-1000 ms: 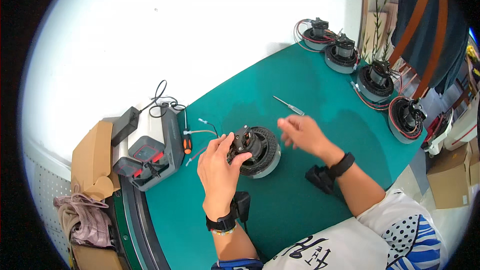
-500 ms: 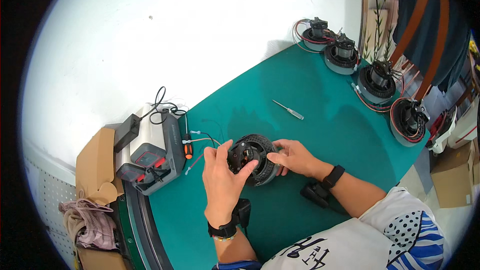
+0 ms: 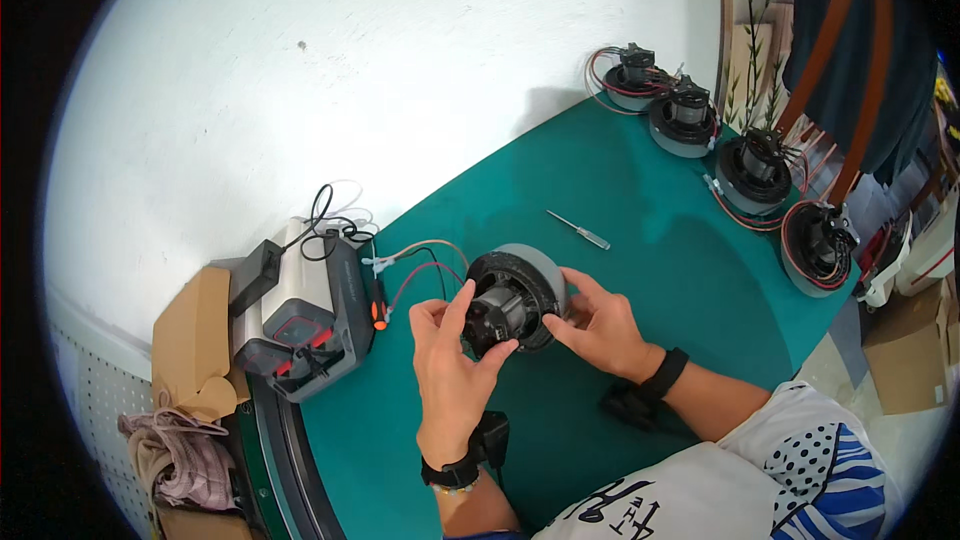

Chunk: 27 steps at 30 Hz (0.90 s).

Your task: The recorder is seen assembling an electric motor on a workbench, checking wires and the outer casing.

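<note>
Between both hands is a round black-and-grey blower motor [image 3: 520, 290] with a ribbed ring and a grey base, tilted so its narrow black motor end points to the lower left. My left hand [image 3: 450, 365] grips that narrow end, thumb below and fingers above. My right hand [image 3: 600, 325] clasps the grey rim on the right, its thumb on the near side. Red, black and pale wires [image 3: 420, 270] run from the motor to the left, ending in connectors by the power tool case. A small screwdriver with a clear handle [image 3: 580, 230] lies on the green mat beyond.
Several similar motors [image 3: 755, 170] with coiled wires line the table's right edge. At left stand a grey-and-white tool set [image 3: 318, 310], an orange-and-black screwdriver [image 3: 379, 305] and an open cardboard box [image 3: 195, 325]. A bunched cloth [image 3: 190, 460] lies below the box. The white wall borders the mat [image 3: 470, 185].
The motor has turned and tipped in my hands, showing its side and motor end more. Its wires now arch higher, and both hands have shifted slightly around it.
</note>
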{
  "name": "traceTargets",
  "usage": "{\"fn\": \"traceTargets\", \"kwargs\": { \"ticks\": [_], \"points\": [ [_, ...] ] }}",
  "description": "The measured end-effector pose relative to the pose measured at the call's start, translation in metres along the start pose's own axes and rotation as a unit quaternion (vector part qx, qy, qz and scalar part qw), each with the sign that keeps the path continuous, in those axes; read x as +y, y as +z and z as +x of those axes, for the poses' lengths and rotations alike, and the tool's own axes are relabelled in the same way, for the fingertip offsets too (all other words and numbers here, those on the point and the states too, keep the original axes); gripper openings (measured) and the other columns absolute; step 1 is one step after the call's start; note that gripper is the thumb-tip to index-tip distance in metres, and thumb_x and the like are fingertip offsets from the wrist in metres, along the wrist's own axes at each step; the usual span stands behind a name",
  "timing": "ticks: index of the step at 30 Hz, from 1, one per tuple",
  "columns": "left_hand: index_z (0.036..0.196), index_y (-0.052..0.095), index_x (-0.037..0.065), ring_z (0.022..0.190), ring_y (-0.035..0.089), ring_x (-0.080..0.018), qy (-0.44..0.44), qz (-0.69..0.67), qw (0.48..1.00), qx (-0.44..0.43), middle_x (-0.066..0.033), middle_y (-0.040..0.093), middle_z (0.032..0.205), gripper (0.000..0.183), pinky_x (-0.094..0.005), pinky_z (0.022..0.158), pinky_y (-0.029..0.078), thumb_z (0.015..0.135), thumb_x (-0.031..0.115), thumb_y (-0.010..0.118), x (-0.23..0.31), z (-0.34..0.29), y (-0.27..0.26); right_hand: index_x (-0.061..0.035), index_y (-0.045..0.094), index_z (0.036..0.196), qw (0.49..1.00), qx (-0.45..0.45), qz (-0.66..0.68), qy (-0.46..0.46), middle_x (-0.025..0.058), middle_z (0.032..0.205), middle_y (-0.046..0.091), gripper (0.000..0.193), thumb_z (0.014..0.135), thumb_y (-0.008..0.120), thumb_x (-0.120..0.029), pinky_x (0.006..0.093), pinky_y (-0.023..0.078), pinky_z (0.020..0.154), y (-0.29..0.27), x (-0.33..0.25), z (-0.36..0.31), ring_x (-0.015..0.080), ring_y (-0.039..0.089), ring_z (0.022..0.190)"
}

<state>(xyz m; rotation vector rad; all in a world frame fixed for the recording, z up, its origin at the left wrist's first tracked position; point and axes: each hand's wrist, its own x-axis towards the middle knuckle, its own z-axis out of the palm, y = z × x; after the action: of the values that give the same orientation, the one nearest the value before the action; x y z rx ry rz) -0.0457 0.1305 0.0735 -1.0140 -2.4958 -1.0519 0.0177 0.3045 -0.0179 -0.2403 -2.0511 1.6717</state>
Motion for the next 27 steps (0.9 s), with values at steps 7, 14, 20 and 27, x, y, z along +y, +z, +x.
{"fn": "traceTargets", "kwargs": {
  "ticks": [7, 14, 20, 27],
  "points": [
    [0.118, 0.065, 0.007, 0.091, 0.057, -0.0258, -0.051, -0.016, 0.997, -0.06, -0.0101, 0.052, 0.105, 0.073, -0.0341, 0.075, 0.048, 0.05, 0.006, 0.091, 0.01, -0.003, -0.01, -0.0081, 0.051, 0.131, 0.979, 0.022, -0.122, -0.159, 0.0105, 0.083, 0.069, 0.061, 0.078, 0.078, -0.023, 0.0323, 0.053, 0.055, -0.001, -0.002, 0.002, 0.022, 0.069, 0.063],
    [0.115, 0.064, 0.004, 0.089, 0.06, -0.0289, -0.02, 0.014, 0.997, -0.072, -0.0125, 0.056, 0.107, 0.068, -0.0368, 0.071, 0.05, 0.052, 0.006, 0.09, 0.007, -0.003, -0.008, -0.0044, 0.054, 0.128, 0.99, 0.009, -0.096, -0.104, 0.0117, 0.098, 0.073, 0.055, 0.079, 0.077, -0.014, 0.0268, 0.056, 0.058, -0.002, -0.007, 0.003, 0.0171, 0.071, 0.072],
    [0.124, 0.058, 0.004, 0.098, 0.059, -0.0322, 0.013, 0.024, 0.999, -0.043, -0.014, 0.057, 0.114, 0.071, -0.0398, 0.077, 0.051, 0.06, 0.008, 0.087, 0.004, 0.0, 0.003, -0.002, 0.057, 0.122, 0.998, 0.046, 0.006, -0.041, 0.0139, 0.087, 0.072, 0.05, 0.08, 0.076, -0.022, 0.0301, 0.054, 0.058, -0.001, 0.007, 0.006, 0.018, 0.069, 0.063],
    [0.134, 0.051, 0.006, 0.112, 0.056, -0.0333, 0.072, 0.122, 0.99, -0.002, -0.0141, 0.057, 0.129, 0.068, -0.0413, 0.093, 0.047, 0.072, 0.009, 0.079, 0.004, 0.003, 0.019, 0.0025, 0.056, 0.118, 0.997, 0.062, -0.007, 0.046, 0.0156, 0.088, 0.072, 0.048, 0.081, 0.075, -0.023, 0.0282, 0.054, 0.06, 0.0, 0.007, 0.005, 0.0158, 0.069, 0.064]
  ]
}}
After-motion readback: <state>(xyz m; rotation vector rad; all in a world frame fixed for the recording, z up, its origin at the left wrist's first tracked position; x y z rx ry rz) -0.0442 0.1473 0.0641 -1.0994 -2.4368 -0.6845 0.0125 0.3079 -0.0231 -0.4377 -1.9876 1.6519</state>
